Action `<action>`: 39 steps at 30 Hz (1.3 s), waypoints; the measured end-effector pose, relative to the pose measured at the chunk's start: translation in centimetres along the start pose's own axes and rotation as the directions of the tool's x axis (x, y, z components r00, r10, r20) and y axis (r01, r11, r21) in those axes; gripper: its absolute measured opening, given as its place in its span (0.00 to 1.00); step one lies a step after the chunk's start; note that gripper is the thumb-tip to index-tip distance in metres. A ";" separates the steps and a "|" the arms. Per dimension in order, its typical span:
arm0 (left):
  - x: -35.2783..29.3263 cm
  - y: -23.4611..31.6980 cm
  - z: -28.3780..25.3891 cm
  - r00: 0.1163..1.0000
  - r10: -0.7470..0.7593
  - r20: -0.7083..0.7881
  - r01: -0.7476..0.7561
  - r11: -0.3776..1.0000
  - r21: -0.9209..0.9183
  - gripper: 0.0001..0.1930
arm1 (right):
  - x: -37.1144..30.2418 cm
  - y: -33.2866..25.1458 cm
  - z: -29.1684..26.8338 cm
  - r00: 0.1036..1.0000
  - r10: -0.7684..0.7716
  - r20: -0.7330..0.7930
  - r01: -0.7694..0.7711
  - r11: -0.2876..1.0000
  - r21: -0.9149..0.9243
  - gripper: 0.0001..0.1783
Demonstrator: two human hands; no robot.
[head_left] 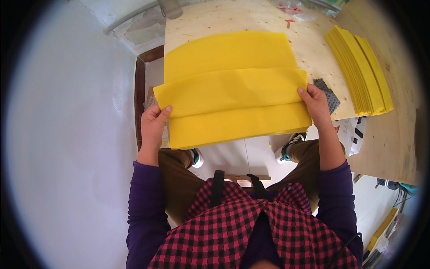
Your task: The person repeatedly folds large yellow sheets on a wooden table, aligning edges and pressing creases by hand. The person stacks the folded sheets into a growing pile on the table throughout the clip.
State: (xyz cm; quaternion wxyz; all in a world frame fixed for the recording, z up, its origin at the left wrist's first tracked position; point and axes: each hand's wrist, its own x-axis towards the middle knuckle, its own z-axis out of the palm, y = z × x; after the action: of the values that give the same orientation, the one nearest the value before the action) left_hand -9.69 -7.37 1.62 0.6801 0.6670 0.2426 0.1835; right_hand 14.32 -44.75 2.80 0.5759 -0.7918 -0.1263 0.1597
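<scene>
A wide yellow fabric sheet point(233, 92) is stretched between my two hands, its folded edge raised above more yellow sheets point(228, 50) that lie on the table and overhang its near edge. My left hand point(154, 123) pinches the sheet's left end, thumb on top. At the right end, my right hand point(315, 102) grips it the same way, thumb on the upper face and fingers behind. Whether the held piece is one layer or more, I cannot tell.
Folded yellow stacks point(360, 74) stand at the right of the plywood table point(313, 54). A grey patterned piece point(329, 95) lies close to my right hand. Clear plastic point(298, 10) is at the far edge. A white wall point(67, 134) rises on the left.
</scene>
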 end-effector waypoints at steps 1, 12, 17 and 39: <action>0.1 0.0 0.0 1.000 -0.008 -0.011 0.008 1.000 0.018 0.09 | 0.1 0.1 0.1 0.999 -0.005 -0.035 0.003 1.000 -0.031 0.10; -0.2 -1.1 -0.5 0.990 0.035 -0.137 -0.017 0.991 0.129 0.07 | -0.5 -0.6 1.0 0.970 -0.149 -0.193 0.114 0.976 -0.185 0.22; -0.1 -1.3 -0.3 0.985 0.041 -0.170 -0.010 0.984 0.179 0.08 | -0.7 -0.9 1.3 0.960 -0.195 -0.202 0.137 0.954 -0.266 0.24; 0.1 -0.4 -0.1 0.988 0.049 -0.148 -0.013 0.971 0.239 0.11 | -6.8 -9.8 21.0 0.664 -0.480 0.574 0.744 0.350 -0.569 0.38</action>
State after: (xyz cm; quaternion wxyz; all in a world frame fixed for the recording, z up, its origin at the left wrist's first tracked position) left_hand -9.67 -7.23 1.22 0.5721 0.7312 0.3035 0.2144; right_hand -0.47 -26.05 6.89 0.1686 -0.8111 -0.5597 -0.0204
